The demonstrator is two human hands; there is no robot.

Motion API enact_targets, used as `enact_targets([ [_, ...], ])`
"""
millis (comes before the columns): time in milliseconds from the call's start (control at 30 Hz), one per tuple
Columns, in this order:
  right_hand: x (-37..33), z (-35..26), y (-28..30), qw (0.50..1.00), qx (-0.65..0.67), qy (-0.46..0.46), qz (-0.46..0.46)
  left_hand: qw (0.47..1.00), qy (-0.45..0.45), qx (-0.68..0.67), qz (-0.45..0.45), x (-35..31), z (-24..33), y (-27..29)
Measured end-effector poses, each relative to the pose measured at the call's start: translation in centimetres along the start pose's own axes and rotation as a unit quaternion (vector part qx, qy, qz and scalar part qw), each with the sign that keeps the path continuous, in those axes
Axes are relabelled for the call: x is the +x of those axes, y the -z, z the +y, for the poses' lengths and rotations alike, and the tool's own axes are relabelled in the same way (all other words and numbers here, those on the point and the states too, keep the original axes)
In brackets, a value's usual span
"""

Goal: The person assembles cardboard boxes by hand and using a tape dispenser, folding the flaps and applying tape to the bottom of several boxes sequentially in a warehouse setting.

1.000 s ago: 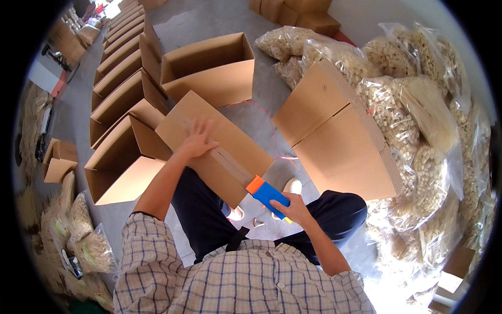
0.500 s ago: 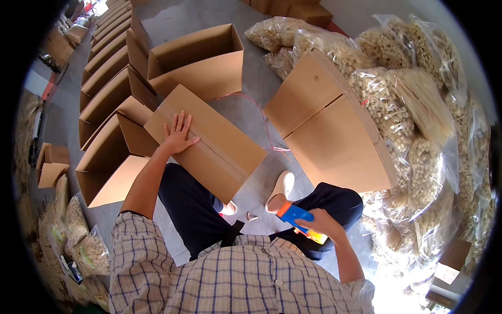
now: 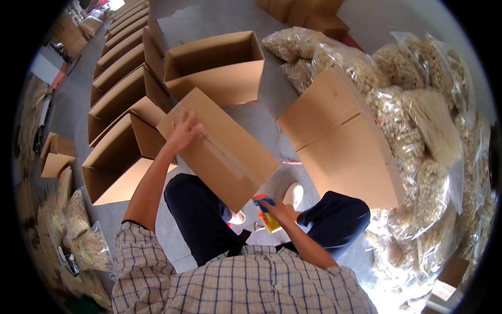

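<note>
A closed cardboard carton [image 3: 238, 149] lies slanted in front of my knees, clear tape running along its top seam. My left hand [image 3: 183, 131] rests on the carton's far left part, a little blurred, its fingers apart and holding nothing. In my right hand [image 3: 283, 212] is a blue, orange and yellow tape dispenser [image 3: 271, 224]. Its blue and orange head is close to the carton's near right end; whether it touches the carton I cannot tell.
On the left, several open cartons [image 3: 123, 89] stand in a row, with another open carton [image 3: 214, 78] beyond mine. A stack of flattened cartons [image 3: 345, 157] leans against clear bags [image 3: 397, 120] of pale pieces on the right. A pink cord [image 3: 277, 125] lies on the floor.
My right hand has brought the tape dispenser from above my right knee leftward to the carton's near end. My left hand has shifted slightly on the carton, fingers less flat. The whole view has tilted.
</note>
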State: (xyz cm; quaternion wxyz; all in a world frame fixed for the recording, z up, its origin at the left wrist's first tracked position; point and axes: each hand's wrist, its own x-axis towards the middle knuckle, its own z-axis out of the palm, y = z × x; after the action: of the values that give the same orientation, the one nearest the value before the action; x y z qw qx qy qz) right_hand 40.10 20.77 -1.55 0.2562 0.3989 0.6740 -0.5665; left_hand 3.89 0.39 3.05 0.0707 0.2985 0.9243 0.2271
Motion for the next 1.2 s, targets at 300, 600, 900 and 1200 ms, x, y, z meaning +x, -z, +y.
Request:
enact_targets([
  [300,1.0,-3.0,4.0,0.822,0.546,0.059,0.149,0.986,0.164,0.033,0.025,1.1,2.2,4.1],
  [600,-7.2,-11.9,11.1,0.827,0.464,0.253,0.190,0.917,0.051,-0.067,0.389,-6.9,10.0,17.1],
  [900,-9.0,-17.1,11.3,0.760,0.321,0.481,0.297,0.685,0.066,-0.419,0.592,-14.8,7.6,11.7],
  [1200,-10.9,-12.4,13.3,0.774,0.281,0.475,0.310,0.650,0.203,-0.732,-0.022,-11.8,7.9,-6.2],
])
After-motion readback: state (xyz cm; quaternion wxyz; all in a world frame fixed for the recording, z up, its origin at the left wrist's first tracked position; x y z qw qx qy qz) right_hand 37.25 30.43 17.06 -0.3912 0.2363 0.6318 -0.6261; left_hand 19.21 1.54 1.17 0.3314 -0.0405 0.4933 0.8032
